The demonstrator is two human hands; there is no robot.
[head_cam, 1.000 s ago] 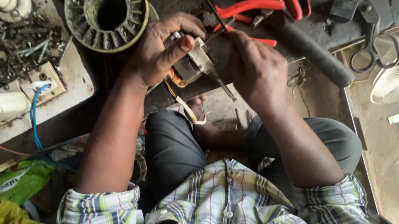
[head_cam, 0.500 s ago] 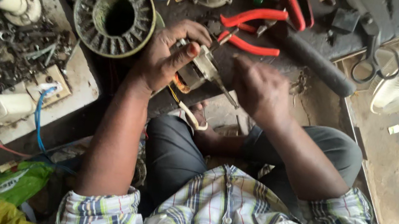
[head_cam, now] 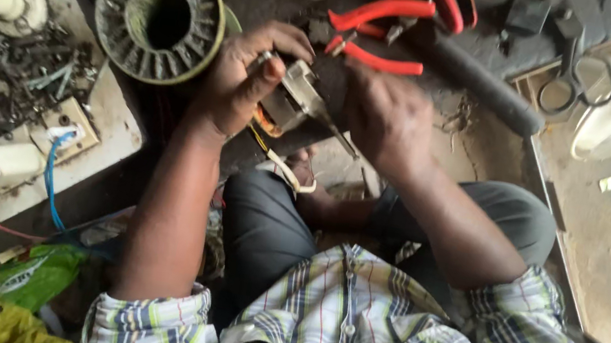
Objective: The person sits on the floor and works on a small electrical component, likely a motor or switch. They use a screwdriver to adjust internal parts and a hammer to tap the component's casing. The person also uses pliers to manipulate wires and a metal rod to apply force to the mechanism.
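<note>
The left hand [head_cam: 242, 82] grips a small metal motor part [head_cam: 290, 99] above the person's lap, fingers curled around it. The right hand [head_cam: 389, 119] pinches a thin tool [head_cam: 338, 134] against that part. Just beyond lie red-handled pliers [head_cam: 379, 31]; a round wound stator [head_cam: 160, 15] sits beside the left hand.

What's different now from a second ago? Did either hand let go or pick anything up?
Little has changed. The left hand still grips the small metal motor part, and the right hand still works a thin tool against it, having shifted only slightly. Nothing was let go or picked up. The red-handled pliers and ring-shaped stator lie as before.
</note>
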